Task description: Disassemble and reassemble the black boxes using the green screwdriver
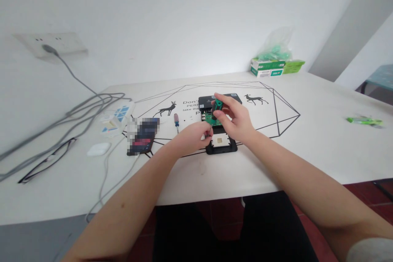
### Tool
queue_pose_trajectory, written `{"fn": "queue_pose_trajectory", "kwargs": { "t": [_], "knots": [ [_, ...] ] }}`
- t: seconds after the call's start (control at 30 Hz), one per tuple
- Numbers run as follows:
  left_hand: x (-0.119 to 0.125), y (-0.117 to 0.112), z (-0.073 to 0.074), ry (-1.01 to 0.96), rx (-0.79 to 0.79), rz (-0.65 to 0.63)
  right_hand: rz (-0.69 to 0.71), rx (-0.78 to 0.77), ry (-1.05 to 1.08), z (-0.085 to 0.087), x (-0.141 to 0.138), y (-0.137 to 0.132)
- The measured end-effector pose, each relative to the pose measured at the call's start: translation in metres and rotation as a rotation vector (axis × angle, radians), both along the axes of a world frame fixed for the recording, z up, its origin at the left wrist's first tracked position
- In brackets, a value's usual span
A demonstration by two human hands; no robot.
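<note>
My right hand (pixel 235 118) is closed round a screwdriver with a green and black handle (pixel 217 107), held upright over a green circuit board (pixel 211 120). My left hand (pixel 193 136) pinches the near edge of that board, fingers closed on it. The board sits in an open black device case (pixel 221 146) on the white table (pixel 307 147), with a pale square part showing inside the case. Behind the hands lies a flat black cover (pixel 233 98).
A small screwdriver with a red and blue handle (pixel 177 122) lies left of the hands, next to a phone (pixel 143 141). Farther left are a white earbud case (pixel 98 149), glasses (pixel 46 161), grey cables (pixel 76 110) and a wall socket (pixel 52 45). Green boxes (pixel 267 67) stand at the back.
</note>
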State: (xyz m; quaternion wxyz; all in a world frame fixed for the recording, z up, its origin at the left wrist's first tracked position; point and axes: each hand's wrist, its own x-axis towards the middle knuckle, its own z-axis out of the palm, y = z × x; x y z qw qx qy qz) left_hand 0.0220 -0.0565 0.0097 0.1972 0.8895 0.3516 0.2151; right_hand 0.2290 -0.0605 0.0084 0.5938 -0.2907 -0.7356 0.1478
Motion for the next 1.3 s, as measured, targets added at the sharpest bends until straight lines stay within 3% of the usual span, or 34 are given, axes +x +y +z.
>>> {"fn": "queue_pose_trajectory", "kwargs": {
  "t": [0.3, 0.6, 1.03, 1.3],
  "knots": [
    [0.003, 0.006, -0.007, 0.120, 0.001, 0.170, -0.064, 0.146, 0.146, -0.013, 0.001, 0.015],
    [0.003, 0.008, -0.009, 0.342, 0.200, 0.176, -0.071, 0.135, 0.089, -0.011, 0.000, 0.011],
    [0.005, 0.008, -0.007, 0.415, 0.212, 0.138, -0.057, 0.143, 0.016, -0.007, -0.002, 0.005],
    [0.007, 0.005, -0.003, 0.461, 0.170, 0.165, -0.034, 0.224, -0.072, -0.004, -0.002, 0.003]
  ]
}}
